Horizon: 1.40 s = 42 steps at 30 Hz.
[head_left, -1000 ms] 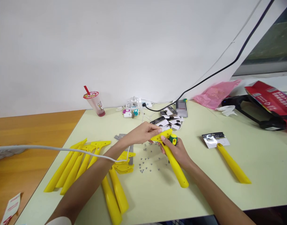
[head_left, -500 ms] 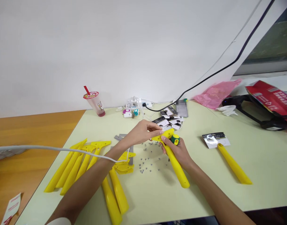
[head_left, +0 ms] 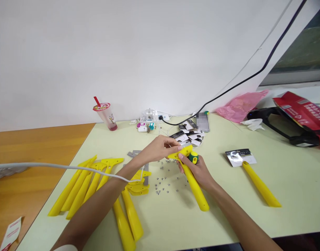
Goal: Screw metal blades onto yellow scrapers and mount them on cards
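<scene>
You have bright, even light, apparently from overhead, across the smooth white wall (head_left: 154,69). The yellow T-headed plastic handle (head_left: 195,186) you hold casts a soft shadow on the pale green tabletop (head_left: 165,223). Glare whitens the glossy black-and-white blade sleeve (head_left: 240,157). Pixelation masks a grey rectangular packet (head_left: 203,122). Wide-angle distortion stretches your edges.

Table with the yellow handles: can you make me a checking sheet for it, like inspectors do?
Surface: pale green table, small metal pieces scattered mid-table.
Job's things: yellow tool, held; yellow handles at left; card-topped tool at right.
Clutter: cup, pink bag, black-and-white cards.
Hands: left hand holds the yellow tool's head; right hand, its neck and a green handle.
Cables: black cable at right; grey cable at left.
Surroundings: white wall behind.
</scene>
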### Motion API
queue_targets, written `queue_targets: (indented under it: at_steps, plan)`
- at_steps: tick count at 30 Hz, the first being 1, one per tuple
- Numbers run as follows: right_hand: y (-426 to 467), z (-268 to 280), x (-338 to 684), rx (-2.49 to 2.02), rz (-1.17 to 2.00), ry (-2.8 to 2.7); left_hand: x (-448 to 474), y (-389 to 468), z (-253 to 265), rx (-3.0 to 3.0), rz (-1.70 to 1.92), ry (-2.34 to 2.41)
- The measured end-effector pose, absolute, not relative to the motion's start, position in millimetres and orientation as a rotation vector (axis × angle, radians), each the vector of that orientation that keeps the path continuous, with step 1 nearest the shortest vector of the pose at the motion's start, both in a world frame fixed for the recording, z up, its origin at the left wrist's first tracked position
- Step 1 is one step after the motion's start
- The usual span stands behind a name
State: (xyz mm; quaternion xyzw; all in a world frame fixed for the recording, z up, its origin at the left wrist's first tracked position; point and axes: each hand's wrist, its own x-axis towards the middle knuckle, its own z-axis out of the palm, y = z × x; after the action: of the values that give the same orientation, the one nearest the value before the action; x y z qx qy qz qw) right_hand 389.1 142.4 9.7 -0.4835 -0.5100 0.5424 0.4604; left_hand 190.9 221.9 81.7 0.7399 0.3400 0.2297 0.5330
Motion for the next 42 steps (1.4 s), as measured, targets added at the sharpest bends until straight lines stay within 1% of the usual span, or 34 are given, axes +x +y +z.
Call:
queue_targets:
  at_steps: [4,13,20,26,32,42]
  plan:
    - [142.0,8.0,389.1,-1.178,1.326,-1.296,190.4,222.6,80.8,1.824,0.563,0.814]
    - [141.6,9.8,387.9,-1.218,1.308,-1.237,183.3,225.2,86.6,1.779,0.459,0.778]
    - [140.7,12.1,388.6,-1.231,1.245,-1.255,189.2,223.6,83.1,1.759,0.480,0.805]
    - [141.5,11.8,387.9,-1.252,1.269,-1.239,191.3,222.4,81.5,1.755,0.490,0.812]
    - [142.1,12.9,386.8,-1.221,1.292,-1.252,186.6,224.0,84.5,1.751,0.444,0.718]
    - [139.1,11.4,386.7,-1.261,1.313,-1.320,180.5,228.5,84.8,1.863,0.389,0.688]
